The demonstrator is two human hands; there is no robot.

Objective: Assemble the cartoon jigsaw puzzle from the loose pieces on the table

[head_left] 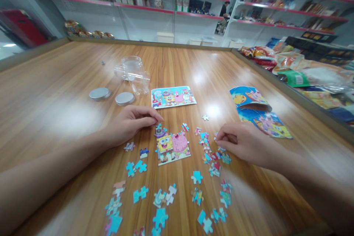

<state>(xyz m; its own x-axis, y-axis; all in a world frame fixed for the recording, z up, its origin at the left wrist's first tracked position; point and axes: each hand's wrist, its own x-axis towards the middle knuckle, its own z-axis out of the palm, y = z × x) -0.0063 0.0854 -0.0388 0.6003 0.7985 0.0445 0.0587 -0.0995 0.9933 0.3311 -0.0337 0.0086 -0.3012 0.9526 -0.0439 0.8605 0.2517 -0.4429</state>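
A partly joined jigsaw puzzle (173, 147) lies at the middle of the table, showing a yellow square character and a pink one. My left hand (131, 123) is at its upper left corner, finger and thumb closed at a small blue puzzle piece (158, 125). Over the loose pieces to the right, my right hand (238, 140) has its fingertips pinched together, with the edge of a puzzle piece (215, 136) showing at them. Its remaining fingers are curled. A picture card (173, 97) of the cartoon characters lies just beyond the puzzle.
Loose puzzle pieces (160, 217) are scattered toward me on both sides. Clear plastic jars (132, 72) and two silver lids (124, 98) stand back left. A curled printed sheet (262, 116) lies right. Packaged goods (298, 70) sit beyond the right edge; shelves (143, 5) line the wall.
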